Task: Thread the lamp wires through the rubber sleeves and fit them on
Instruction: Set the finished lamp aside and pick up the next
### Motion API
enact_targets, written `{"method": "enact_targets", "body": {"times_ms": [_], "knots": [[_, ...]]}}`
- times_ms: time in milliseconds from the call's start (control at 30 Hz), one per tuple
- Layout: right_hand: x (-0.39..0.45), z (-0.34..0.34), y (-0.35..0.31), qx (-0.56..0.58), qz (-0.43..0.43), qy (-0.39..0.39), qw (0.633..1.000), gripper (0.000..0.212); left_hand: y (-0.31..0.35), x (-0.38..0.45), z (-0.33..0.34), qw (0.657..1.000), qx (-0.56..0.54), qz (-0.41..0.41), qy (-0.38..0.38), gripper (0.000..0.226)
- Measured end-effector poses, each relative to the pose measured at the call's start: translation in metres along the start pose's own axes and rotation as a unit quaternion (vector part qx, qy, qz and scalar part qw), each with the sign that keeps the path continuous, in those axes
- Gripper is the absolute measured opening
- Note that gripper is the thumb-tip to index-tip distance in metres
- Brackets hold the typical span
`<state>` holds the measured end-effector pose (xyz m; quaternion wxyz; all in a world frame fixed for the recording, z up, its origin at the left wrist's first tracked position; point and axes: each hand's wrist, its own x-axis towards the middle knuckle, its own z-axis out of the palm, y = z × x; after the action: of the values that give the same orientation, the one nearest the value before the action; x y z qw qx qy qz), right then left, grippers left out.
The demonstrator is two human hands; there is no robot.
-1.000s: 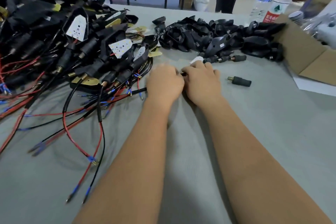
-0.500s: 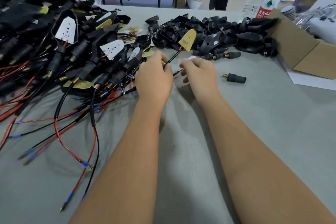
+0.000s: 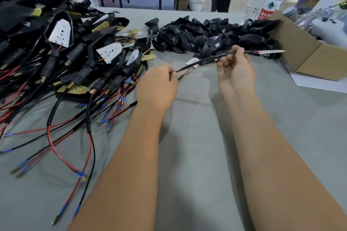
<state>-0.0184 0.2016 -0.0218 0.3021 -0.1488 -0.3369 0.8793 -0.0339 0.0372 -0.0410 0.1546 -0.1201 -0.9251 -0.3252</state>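
I see my left hand (image 3: 156,85) pinching the near ends of a thin black-and-red lamp wire pair (image 3: 204,60), while my right hand (image 3: 235,73) curls round it farther along, palm up; a flat whitish piece, blurred, juts past those fingers. The wire hangs taut just above the grey cloth-covered table (image 3: 197,155). Left lies a heap of wired black lamp housings (image 3: 62,48), behind a pile of loose black rubber sleeves (image 3: 206,33), right an open cardboard box (image 3: 308,56). Beyond stand two clear plastic bottles (image 3: 266,0).
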Motion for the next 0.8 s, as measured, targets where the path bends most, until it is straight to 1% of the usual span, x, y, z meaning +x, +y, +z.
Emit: {"method": "enact_targets", "body": {"times_ms": [67, 100, 133, 200, 233, 267, 333, 367, 400, 433, 500, 567, 600, 667, 733, 800], "knots": [[0.000, 0.000, -0.003, -0.011, -0.004, -0.005, 1.000, 0.016, 0.004, -0.001, 0.000, 1.000, 0.022, -0.002, 0.011, 0.025], [-0.002, 0.001, -0.004, -0.046, -0.019, -0.013, 0.999, 0.014, 0.006, -0.001, 0.001, 0.999, 0.031, 0.003, 0.023, 0.025], [-0.005, 0.003, -0.004, -0.109, -0.046, -0.019, 0.993, 0.013, 0.009, -0.001, 0.000, 0.998, 0.039, 0.013, 0.045, 0.024], [-0.012, 0.006, -0.001, -0.252, -0.110, -0.028, 0.961, 0.010, 0.014, -0.001, -0.002, 0.992, 0.050, 0.047, 0.109, 0.021], [-0.014, 0.008, 0.001, -0.298, -0.126, -0.023, 0.946, 0.009, 0.018, 0.000, -0.002, 0.987, 0.058, 0.068, 0.133, 0.020], [-0.015, 0.009, 0.003, -0.327, -0.133, -0.003, 0.936, 0.010, 0.022, -0.001, -0.002, 0.984, 0.068, 0.087, 0.140, 0.019], [-0.016, 0.009, 0.002, -0.356, -0.139, 0.069, 0.922, 0.015, 0.027, -0.005, 0.003, 0.983, 0.078, 0.121, 0.117, 0.021], [-0.016, 0.008, 0.000, -0.338, -0.140, 0.093, 0.926, 0.017, 0.030, -0.007, 0.007, 0.984, 0.075, 0.132, 0.096, 0.022], [-0.016, 0.006, -0.003, -0.303, -0.136, 0.096, 0.938, 0.016, 0.032, -0.009, 0.011, 0.986, 0.064, 0.134, 0.076, 0.022], [-0.015, 0.004, -0.005, -0.268, -0.126, 0.083, 0.952, 0.015, 0.034, -0.011, 0.014, 0.988, 0.047, 0.134, 0.060, 0.022], [-0.014, 0.002, -0.007, -0.239, -0.095, 0.029, 0.966, 0.013, 0.040, -0.016, 0.019, 0.990, 0.007, 0.139, 0.036, 0.019], [-0.012, 0.004, -0.002, -0.254, -0.061, -0.028, 0.965, 0.014, 0.050, -0.020, 0.022, 0.988, -0.022, 0.153, 0.000, 0.018], [-0.012, 0.006, 0.003, -0.271, -0.045, -0.045, 0.960, 0.015, 0.053, -0.021, 0.024, 0.987, -0.023, 0.155, -0.024, 0.020], [-0.007, 0.010, 0.011, -0.305, -0.019, -0.052, 0.951, 0.023, 0.051, -0.020, 0.026, 0.989, 0.023, 0.136, -0.052, 0.023], [0.001, 0.013, 0.014, -0.344, -0.003, -0.035, 0.938, 0.030, 0.039, -0.013, 0.026, 0.989, 0.110, 0.084, -0.055, 0.025], [0.011, 0.017, 0.013, -0.377, 0.014, -0.018, 0.926, 0.025, 0.023, -0.004, 0.024, 0.984, 0.165, 0.018, -0.058, 0.029]]}}
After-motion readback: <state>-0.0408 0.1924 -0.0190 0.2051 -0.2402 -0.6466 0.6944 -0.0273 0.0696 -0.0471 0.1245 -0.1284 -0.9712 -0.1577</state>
